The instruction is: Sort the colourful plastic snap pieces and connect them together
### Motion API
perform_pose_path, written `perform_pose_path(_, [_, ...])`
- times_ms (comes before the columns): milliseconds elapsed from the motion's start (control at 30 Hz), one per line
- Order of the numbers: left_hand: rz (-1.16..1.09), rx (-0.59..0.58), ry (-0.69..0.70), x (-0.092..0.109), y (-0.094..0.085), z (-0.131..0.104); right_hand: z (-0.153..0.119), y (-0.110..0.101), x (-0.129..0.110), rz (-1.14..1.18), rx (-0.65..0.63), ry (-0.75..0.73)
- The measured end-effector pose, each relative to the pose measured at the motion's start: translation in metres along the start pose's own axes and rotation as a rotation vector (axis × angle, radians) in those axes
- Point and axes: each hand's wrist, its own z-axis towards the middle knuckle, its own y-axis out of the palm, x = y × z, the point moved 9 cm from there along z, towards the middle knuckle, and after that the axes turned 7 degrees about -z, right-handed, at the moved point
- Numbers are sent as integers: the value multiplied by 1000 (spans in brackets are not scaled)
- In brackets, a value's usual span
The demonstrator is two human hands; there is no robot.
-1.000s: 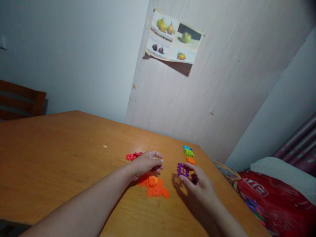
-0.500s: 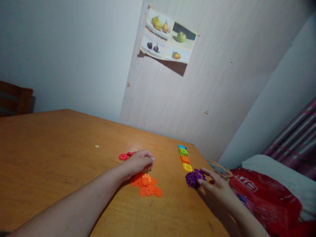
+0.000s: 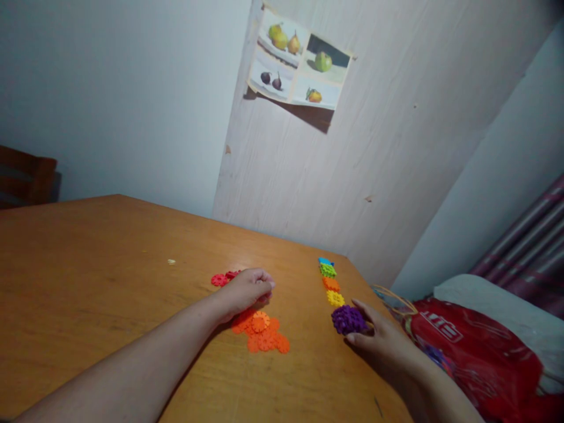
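Purple piece settles into the purple stack

Half a second ago a purple lattice piece stood tilted at the right hand's (image 3: 382, 335) fingertips; now it merges with the purple stack (image 3: 348, 320) at the near end of a row on the table (image 3: 110, 282). The right thumb and fingers are spread around the stack's right side; whether they press on it cannot be told. The left hand (image 3: 245, 291) stays almost where it was, fingers curled, between red pieces (image 3: 219, 280) and orange discs (image 3: 267, 339); whether it holds anything cannot be told.

The stack looks dark and dense, with knobbly, notched edges. Beyond it lie yellow (image 3: 335, 298), orange (image 3: 331, 284), green (image 3: 328, 271) and blue pieces (image 3: 325, 262), toothed along their edges. The discs are flat, with serrated rims, overlapping on brown, wood-grained boards.
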Motion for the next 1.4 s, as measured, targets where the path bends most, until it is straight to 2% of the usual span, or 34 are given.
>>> perform_pose_path(500, [31,18,3,-2,-3,2,18,13,-9,-117,-139,-37])
perform_pose_path(1067, [82,35,40,1,-3,1,17,14,-24,-274,-109,-79])
perform_pose_path(1267, [102,22,47,3,-2,-1,20,26,-23,-350,-123,-62])
perform_pose_path(1400, [142,36,68,6,-2,-1,23,37,-34,-420,-139,-96])
